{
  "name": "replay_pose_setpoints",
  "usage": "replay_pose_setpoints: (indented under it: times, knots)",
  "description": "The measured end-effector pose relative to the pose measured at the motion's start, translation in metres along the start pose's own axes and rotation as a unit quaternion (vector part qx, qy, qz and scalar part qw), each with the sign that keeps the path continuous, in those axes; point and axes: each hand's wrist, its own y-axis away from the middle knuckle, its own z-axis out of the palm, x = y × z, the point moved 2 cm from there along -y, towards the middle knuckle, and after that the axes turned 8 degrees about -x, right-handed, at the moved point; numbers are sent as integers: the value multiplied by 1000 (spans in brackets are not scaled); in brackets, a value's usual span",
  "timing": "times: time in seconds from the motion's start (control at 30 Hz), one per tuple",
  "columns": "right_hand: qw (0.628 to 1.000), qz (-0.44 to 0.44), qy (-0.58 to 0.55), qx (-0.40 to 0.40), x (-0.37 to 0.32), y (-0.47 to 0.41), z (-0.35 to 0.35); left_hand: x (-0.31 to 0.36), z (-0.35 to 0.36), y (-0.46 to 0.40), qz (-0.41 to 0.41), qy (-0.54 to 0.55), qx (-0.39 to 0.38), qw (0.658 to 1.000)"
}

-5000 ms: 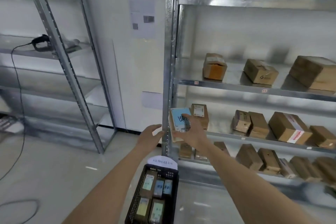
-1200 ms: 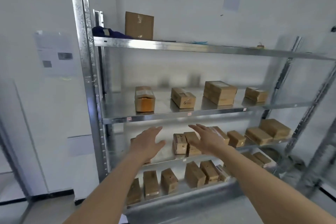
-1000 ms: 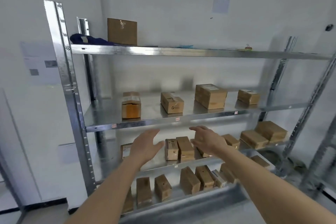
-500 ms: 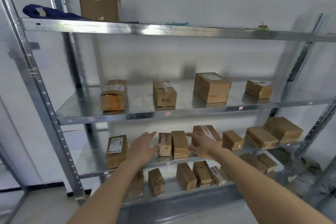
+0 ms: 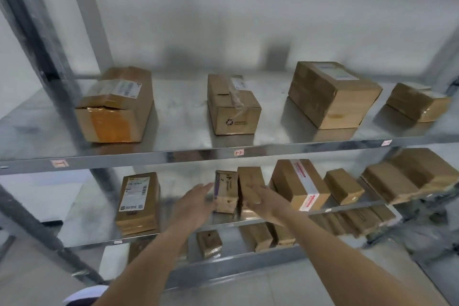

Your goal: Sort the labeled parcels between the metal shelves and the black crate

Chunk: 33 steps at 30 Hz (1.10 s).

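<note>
A metal shelf unit fills the view, with brown cardboard parcels on three levels. On the middle level two small parcels stand side by side: one with a purple-edged label and a plain one to its right. My left hand reaches in with straight fingers just left of the labelled small parcel. My right hand lies with straight fingers against the front of the plain one. Neither hand grips anything. A tall parcel with a printed label stands at the left of that level. The black crate is out of view.
The upper shelf carries several larger boxes, among them one with orange tape and one with a recycling mark. A box with red-and-white tape stands right of my hands. More parcels line the bottom shelf. A shelf post rises at left.
The view has closed in on the shelves and tilted down. Both empty hands have reached forward to the two small parcels on the middle level.
</note>
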Motion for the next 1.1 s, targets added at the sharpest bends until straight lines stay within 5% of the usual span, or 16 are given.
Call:
replay_pose_setpoints:
  times: [0.3, 0.9, 1.1]
  knots:
    - [997, -4, -72, -32, 33, -126, 51, -20, 50, -81, 21, 85, -55, 995]
    - [998, -54, -19, 34, 29, -169, 59, -39, 92, -148, -37, 204, -46, 977]
    - [991, -56, -111, 48, 23, -157, 62, -39, 88, -140, -42, 260, -11, 965]
